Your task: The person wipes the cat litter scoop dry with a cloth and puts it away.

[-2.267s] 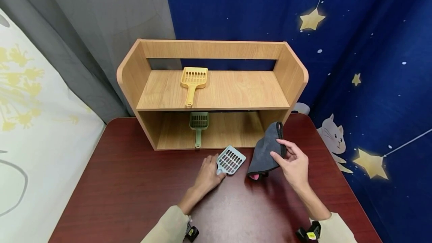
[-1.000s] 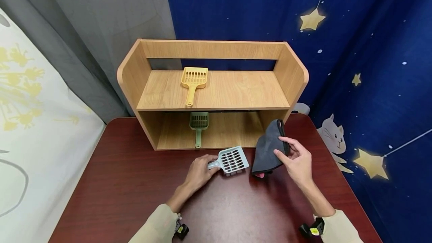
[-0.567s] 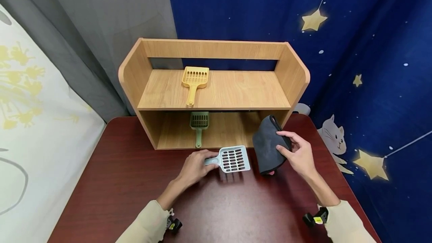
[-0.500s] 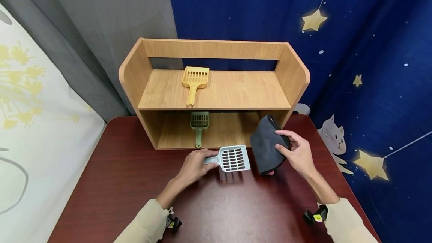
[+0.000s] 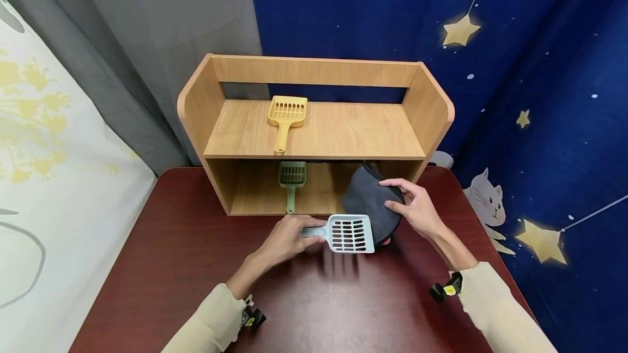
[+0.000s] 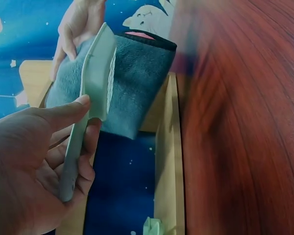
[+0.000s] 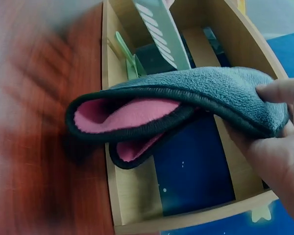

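My feed shows the left hand (image 5: 288, 235) gripping a pale scoop (image 6: 95, 81), the right hand (image 5: 417, 209) pinching a grey cloth (image 5: 370, 203) (pink inside).

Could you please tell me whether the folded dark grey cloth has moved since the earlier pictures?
Yes: in the head view, the folded dark grey cloth has shifted left against the two-tier light wooden shelf, now covering more of its lower opening.
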A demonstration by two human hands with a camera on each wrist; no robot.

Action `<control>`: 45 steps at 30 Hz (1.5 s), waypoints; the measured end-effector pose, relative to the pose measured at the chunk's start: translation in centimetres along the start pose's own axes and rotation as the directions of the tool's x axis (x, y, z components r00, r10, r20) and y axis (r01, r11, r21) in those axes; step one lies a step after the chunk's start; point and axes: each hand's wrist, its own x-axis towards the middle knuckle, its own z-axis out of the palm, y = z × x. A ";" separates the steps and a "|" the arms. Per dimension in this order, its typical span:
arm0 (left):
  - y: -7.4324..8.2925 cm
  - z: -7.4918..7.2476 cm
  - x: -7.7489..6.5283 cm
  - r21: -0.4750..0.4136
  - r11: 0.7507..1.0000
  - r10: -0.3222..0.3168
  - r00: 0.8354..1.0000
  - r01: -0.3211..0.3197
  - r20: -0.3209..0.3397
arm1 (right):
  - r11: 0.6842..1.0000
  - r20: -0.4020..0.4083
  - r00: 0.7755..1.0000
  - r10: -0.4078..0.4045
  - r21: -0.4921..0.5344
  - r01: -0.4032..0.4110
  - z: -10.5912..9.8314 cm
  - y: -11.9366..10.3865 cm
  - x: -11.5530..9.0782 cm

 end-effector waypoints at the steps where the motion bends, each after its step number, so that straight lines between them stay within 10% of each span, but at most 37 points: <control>1: 0.1 0.0 0.1 0.003 1.000 0.003 1.000 -0.003 0.003 | 1.000 0.031 1.000 0.000 -0.014 0.000 0.1 0.1 0.3; 12: 0.9 0.7 0.8 0.006 0.999 0.043 0.999 -0.043 0.031 | 0.998 0.346 0.937 0.045 -0.053 -0.028 2.9 0.0 4.0; 31: 0.8 -0.4 0.2 -0.026 0.997 0.071 0.997 -0.070 0.034 | 0.990 0.363 0.927 0.090 -0.137 -0.042 -0.2 -0.4 2.8; 45: 1.5 0.4 1.0 -0.032 0.995 0.094 0.995 -0.094 0.013 | 0.994 0.298 0.954 0.028 -0.114 0.006 2.8 -0.8 4.5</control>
